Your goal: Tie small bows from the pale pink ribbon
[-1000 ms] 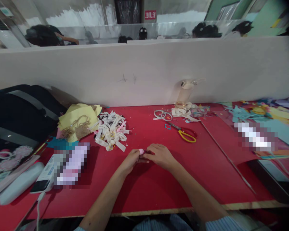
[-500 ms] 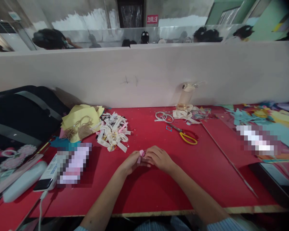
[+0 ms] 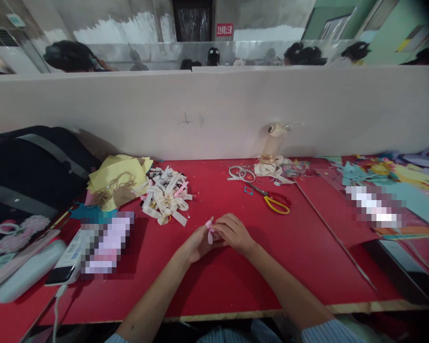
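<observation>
Both my hands meet over the middle of the red table [image 3: 236, 286]. My left hand [image 3: 196, 244] and my right hand [image 3: 232, 232] pinch a small pink ribbon piece [image 3: 209, 230] between their fingertips. The fingers of both hands are closed around it. A heap of white and pink ribbon strips [image 3: 166, 195] lies just beyond my left hand. Yellow-handled scissors [image 3: 271, 200] lie beyond my right hand.
Yellow paper with twine [image 3: 117, 181] and a black bag [image 3: 28, 166] sit at the left. A glue bottle [image 3: 273, 143] stands by the white partition [image 3: 214, 109]. Coloured paper scraps [image 3: 389, 174] cover the right. A phone and a white case [image 3: 32, 269] lie front left.
My hands have stayed together at the same spot. The pink ribbon piece now sticks up more between my fingertips.
</observation>
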### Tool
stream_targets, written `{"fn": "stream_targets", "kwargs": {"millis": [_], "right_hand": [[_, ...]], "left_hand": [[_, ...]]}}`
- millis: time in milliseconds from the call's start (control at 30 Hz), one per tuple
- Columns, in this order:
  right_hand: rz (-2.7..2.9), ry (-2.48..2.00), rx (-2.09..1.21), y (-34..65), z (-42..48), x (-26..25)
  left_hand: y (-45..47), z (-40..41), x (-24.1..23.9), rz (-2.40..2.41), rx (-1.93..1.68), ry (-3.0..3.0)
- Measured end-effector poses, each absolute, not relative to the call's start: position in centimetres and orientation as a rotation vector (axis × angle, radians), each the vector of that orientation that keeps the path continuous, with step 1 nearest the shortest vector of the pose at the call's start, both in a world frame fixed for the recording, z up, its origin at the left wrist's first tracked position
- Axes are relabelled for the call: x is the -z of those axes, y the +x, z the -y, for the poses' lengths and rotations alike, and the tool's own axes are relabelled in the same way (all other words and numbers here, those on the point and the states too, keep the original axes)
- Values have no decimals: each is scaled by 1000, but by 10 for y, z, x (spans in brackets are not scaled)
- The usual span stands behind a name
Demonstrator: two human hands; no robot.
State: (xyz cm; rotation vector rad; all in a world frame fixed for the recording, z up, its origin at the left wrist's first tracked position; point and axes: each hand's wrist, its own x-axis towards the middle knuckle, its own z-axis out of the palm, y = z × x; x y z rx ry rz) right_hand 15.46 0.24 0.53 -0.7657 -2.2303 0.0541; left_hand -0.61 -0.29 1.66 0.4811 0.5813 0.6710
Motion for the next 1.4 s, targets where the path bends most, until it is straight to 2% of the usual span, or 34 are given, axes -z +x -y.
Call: {"fn": "stream_targets", "kwargs": {"millis": [333, 667, 967, 1400], "right_hand": [[2240, -764, -201, 157, -7, -7], [1642, -953, -752, 142, 2, -10], [1390, -1029, -1180, 147, -1, -3], [1445, -1039, -1103, 147, 0, -7]], "left_hand": [[-9, 1, -18, -586, -702, 405], [-7, -1, -14, -620, -643, 438], [-9, -2, -15, -593, -555, 524], [-7, -1, -15, -586, -602, 471]]}}
